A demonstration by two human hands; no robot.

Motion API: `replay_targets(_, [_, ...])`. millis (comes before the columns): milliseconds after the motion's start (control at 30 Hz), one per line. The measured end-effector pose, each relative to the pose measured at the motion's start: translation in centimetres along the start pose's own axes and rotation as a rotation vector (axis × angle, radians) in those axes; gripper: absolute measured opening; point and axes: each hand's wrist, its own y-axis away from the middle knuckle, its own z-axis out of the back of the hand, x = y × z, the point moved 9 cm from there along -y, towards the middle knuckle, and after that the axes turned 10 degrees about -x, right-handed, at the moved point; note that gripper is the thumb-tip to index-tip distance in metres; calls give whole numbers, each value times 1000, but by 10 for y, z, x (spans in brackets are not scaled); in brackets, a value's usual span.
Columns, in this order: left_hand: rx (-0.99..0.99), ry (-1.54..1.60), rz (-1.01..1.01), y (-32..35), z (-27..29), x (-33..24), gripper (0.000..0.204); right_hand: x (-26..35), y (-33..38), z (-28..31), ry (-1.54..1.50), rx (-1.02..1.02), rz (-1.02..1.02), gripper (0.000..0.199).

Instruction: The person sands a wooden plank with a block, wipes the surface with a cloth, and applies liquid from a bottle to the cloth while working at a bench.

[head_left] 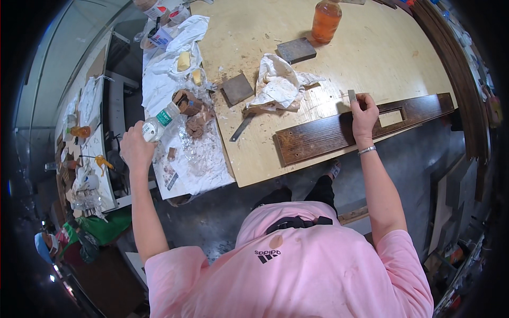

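Observation:
My left hand (pixel 138 144) is closed around a clear plastic bottle (pixel 163 117) with a green label. The bottle is tilted, its far end beside a brown crumpled pouch (pixel 186 102) and a brown putty-like lump (pixel 195 127) on clear plastic. My right hand (pixel 365 112) pinches a small flat greyish rectangular piece (pixel 352 96), held upright; its exact kind does not show. Below that hand, a dark brown grained wooden board (pixel 318 139) with a rectangular cutout lies along the near table edge. The bottle's opening is hard to make out.
On the yellowish table (pixel 387 63) lie a stained white cloth (pixel 278 82), a dark block (pixel 237 89), another block (pixel 297 50) and a dark-bladed scraper (pixel 243 127). An orange-liquid bottle (pixel 326 22) stands at the back. White sheeting (pixel 204 175) covers the left side; yellow sponge pieces (pixel 183 61) rest there.

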Motion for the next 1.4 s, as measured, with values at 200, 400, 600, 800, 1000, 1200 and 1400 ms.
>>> replay_targets(200, [2, 2, -5, 0, 1, 0, 63, -2, 0, 0, -17, 5, -18, 18])
replay_targets(400, [15, 3, 12, -1, 2, 0, 62, -1, 0, 0, -21, -2, -20, 18])
replay_targets(600, [43, 12, 26, 0, 1, 0, 61, -1, 1, 1, -19, -4, -23, 19])
replay_targets(800, [33, 457, 130, -22, 8, -10, 59, -1, 1, 1, -10, -15, -11, 18])
replay_targets(1000, [79, 1331, 255, -85, 10, -60, 47, -1, 2, 1, -1, -14, -29, 17])
replay_targets(1200, [-11, 1657, 200, -180, -20, -141, 54, 5, 4, 2, -10, -23, -53, 15])
replay_targets(1400, [-103, 1679, 456, -225, -110, -201, 56, 18, 5, 4, 34, -36, -32, 14])
